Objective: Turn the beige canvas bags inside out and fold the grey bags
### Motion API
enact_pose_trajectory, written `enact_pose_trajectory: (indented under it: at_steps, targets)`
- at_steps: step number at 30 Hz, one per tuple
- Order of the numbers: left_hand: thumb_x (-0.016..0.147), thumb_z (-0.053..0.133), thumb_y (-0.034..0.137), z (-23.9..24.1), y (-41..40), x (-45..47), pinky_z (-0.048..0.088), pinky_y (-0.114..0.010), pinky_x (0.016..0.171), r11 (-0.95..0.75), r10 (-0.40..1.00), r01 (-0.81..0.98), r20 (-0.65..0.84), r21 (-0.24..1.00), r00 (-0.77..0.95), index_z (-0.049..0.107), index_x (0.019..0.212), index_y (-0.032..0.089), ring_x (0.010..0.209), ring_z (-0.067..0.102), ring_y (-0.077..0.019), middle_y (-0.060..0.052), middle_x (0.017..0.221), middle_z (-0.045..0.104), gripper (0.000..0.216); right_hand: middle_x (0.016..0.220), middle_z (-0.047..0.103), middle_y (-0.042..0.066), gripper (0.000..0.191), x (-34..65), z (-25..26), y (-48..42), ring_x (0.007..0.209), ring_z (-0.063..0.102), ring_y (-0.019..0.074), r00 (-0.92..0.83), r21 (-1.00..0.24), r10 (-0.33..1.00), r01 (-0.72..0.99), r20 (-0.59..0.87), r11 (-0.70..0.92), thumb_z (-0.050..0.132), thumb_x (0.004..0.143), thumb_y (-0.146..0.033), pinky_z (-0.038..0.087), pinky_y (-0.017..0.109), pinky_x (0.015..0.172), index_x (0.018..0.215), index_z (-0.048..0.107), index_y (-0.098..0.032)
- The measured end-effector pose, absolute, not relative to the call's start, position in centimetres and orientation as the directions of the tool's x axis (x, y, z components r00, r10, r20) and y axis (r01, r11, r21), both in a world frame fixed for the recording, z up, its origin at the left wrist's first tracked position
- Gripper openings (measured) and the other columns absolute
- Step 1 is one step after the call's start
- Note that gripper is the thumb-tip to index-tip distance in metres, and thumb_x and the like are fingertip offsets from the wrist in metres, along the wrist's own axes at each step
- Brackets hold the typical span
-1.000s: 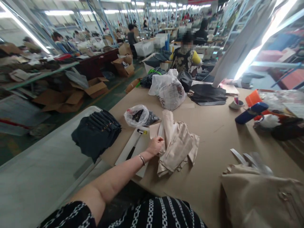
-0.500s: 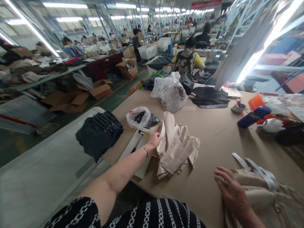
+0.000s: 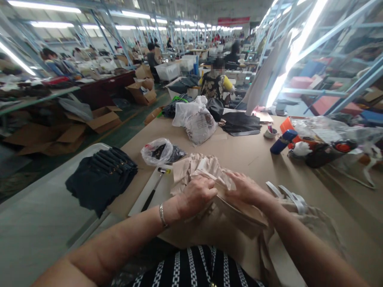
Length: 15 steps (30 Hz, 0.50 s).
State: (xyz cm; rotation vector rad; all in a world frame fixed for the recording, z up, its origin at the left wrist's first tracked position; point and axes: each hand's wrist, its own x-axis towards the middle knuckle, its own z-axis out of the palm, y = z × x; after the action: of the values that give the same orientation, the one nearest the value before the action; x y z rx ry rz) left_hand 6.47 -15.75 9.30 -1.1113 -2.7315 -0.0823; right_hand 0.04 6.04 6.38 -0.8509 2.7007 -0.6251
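Beige fabric [image 3: 185,173] lies bunched on the brown-covered table, and both hands are at it. My left hand [image 3: 197,195] is closed, its curled fingers gripping the near side of the fabric. On the other side, my right hand [image 3: 245,189] grips the edge of a beige fabric piece [image 3: 243,215] that slants down toward me; its fingertips are partly hidden in the folds. Beneath my right forearm rests a larger beige sewn item [image 3: 317,227] with white straps [image 3: 291,195]. A small hammer [image 3: 154,189] with a yellow-tipped head lies left of the fabric.
Dark sewn pieces [image 3: 101,175] are stacked at the left over a white bin [image 3: 36,231]. Plastic bags [image 3: 199,125] stand toward the back. A blue bottle [image 3: 283,141] and an orange container [image 3: 285,125] occupy the right side. A co-worker [image 3: 215,81] sits beyond the table.
My right hand has moved left from the strapped item to the beige fabric and closed on its edge. My left hand has shifted across the fabric, which is now turned and folded differently.
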Motion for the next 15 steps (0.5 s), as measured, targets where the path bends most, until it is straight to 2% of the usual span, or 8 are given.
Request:
enact_pose_trajectory:
  at_steps: [2,4,7,10,12,13,14,15]
  targets:
    - [0.085,0.049,0.019,9.3,-15.5,6.8,0.038,-0.033,0.076,0.702,0.700,0.712,0.190,-0.008,-0.688,0.055,0.073,0.016,0.077,0.051,-0.0169,-0.004,0.080,0.055,0.013,0.086,0.066,0.008,0.039,1.4,4.3,5.9,0.079,0.059,0.0223,-0.750,-0.688,-0.609,-0.300,-0.258,0.661,0.053,0.077,-0.036,0.047,0.034,0.071,0.109,0.061,-0.014]
    - [0.085,0.049,0.018,9.3,-15.4,7.1,0.038,-0.035,0.080,0.704,0.699,0.710,0.175,0.000,-0.694,0.056,0.075,0.015,0.078,0.051,-0.0167,-0.005,0.082,0.056,0.013,0.072,0.062,0.002,0.030,3.2,2.3,5.5,0.065,0.055,0.0161,-0.696,-0.870,-0.642,-0.048,-0.324,0.491,0.048,0.081,-0.039,0.043,0.027,0.060,0.090,0.063,-0.015]
    - [0.088,0.045,0.018,9.0,-15.5,7.3,0.036,-0.039,0.092,0.712,0.687,0.702,0.191,0.017,-0.701,0.058,0.075,0.016,0.089,0.051,-0.0194,-0.005,0.085,0.057,0.018,0.067,0.059,-0.001,0.026,5.2,0.5,5.0,0.059,0.049,0.0125,-0.708,-0.942,-0.627,0.186,-0.326,0.280,0.052,0.077,-0.038,0.039,0.024,0.055,0.085,0.061,-0.014]
    - [0.089,0.043,0.016,8.8,-15.5,7.5,0.025,-0.049,0.106,0.749,0.590,0.655,0.348,0.100,-0.728,0.061,0.096,0.018,0.118,0.041,-0.0264,-0.007,0.108,0.058,0.020,0.061,0.053,-0.003,0.021,5.3,1.0,5.7,0.058,0.045,0.0119,-0.835,-0.939,-0.460,0.178,-0.303,0.296,0.050,0.076,-0.033,0.036,0.023,0.054,0.077,0.060,-0.014]
    - [0.087,0.049,0.022,8.6,-15.2,7.6,0.022,-0.052,0.109,0.768,0.412,0.568,0.452,0.295,-0.792,0.055,0.113,0.018,0.126,0.034,-0.0280,-0.010,0.124,0.051,0.027,0.064,0.052,-0.003,0.021,4.5,2.6,6.6,0.062,0.046,0.0125,-0.931,-0.931,-0.310,0.074,-0.193,0.357,0.048,0.078,-0.033,0.036,0.024,0.057,0.076,0.060,-0.016]
    - [0.085,0.054,0.027,8.5,-14.9,7.7,0.027,-0.050,0.107,0.745,0.280,0.486,0.447,0.456,-0.849,0.052,0.118,0.016,0.124,0.038,-0.0273,-0.012,0.125,0.050,0.035,0.064,0.052,-0.003,0.021,4.1,3.5,7.1,0.063,0.045,0.0126,-0.962,-0.917,-0.245,0.013,-0.119,0.398,0.048,0.079,-0.034,0.036,0.024,0.058,0.076,0.059,-0.016]
    - [0.083,0.057,0.034,8.3,-14.4,7.7,0.035,-0.046,0.102,0.673,0.143,0.367,0.373,0.643,-0.917,0.050,0.118,0.014,0.117,0.044,-0.0257,-0.014,0.123,0.050,0.041,0.063,0.050,-0.003,0.021,3.9,4.5,7.5,0.062,0.044,0.0123,-0.980,-0.896,-0.195,-0.046,-0.046,0.441,0.047,0.080,-0.035,0.035,0.024,0.059,0.074,0.058,-0.017]
    - [0.080,0.059,0.039,8.0,-13.9,7.8,0.043,-0.042,0.094,0.543,0.031,0.210,0.230,0.813,-0.973,0.049,0.118,0.013,0.108,0.051,-0.0233,-0.014,0.119,0.052,0.047,0.060,0.047,-0.004,0.023,3.8,5.3,7.7,0.060,0.042,0.0119,-0.986,-0.872,-0.163,-0.094,0.017,0.481,0.047,0.082,-0.036,0.034,0.024,0.058,0.071,0.055,-0.018]
